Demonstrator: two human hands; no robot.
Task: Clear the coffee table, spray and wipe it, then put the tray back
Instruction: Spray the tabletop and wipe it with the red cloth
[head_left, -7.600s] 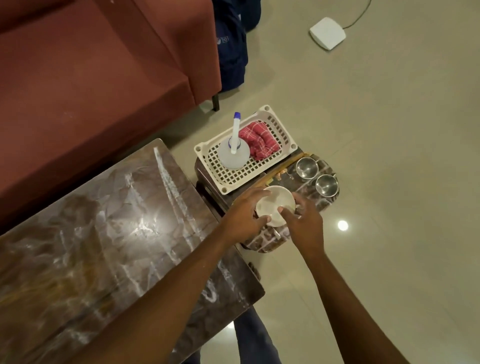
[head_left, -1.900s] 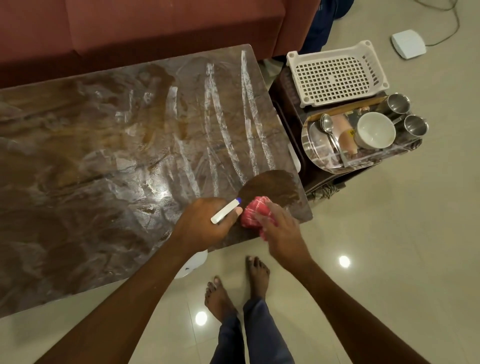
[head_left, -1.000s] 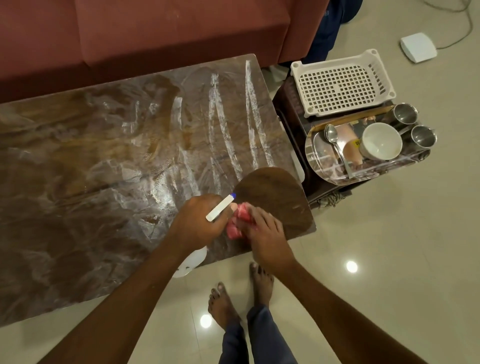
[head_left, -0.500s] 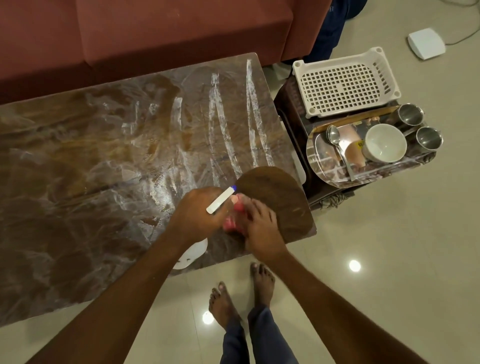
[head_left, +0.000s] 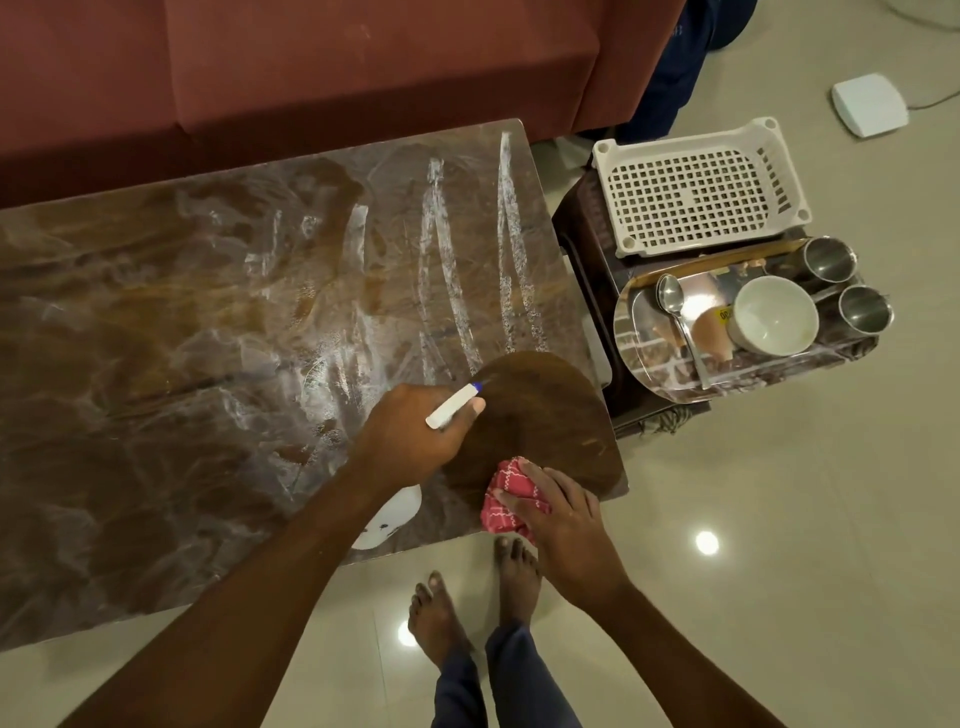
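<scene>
The left hand (head_left: 410, 441) grasps the spray bottle (head_left: 453, 409), the right hand (head_left: 561, 519) beside it presses the red cloth (head_left: 506, 499) on the desk (head_left: 182, 338) with flat fingers, the tray (head_left: 639, 338) well to their right.

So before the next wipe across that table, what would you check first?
1. Red cloth under the right hand, pressed on the coffee table: ok.
2. Spray bottle gripped by the left hand: ok.
3. Tabletop cleared; tray with bowl sits on the side stand: ok.
4. Whole top wiped: not ok; only the near right corner patch looks clean, and white streaks cover the rest.
5. Bottle clear of the cloth's path: cannot tell.
</scene>
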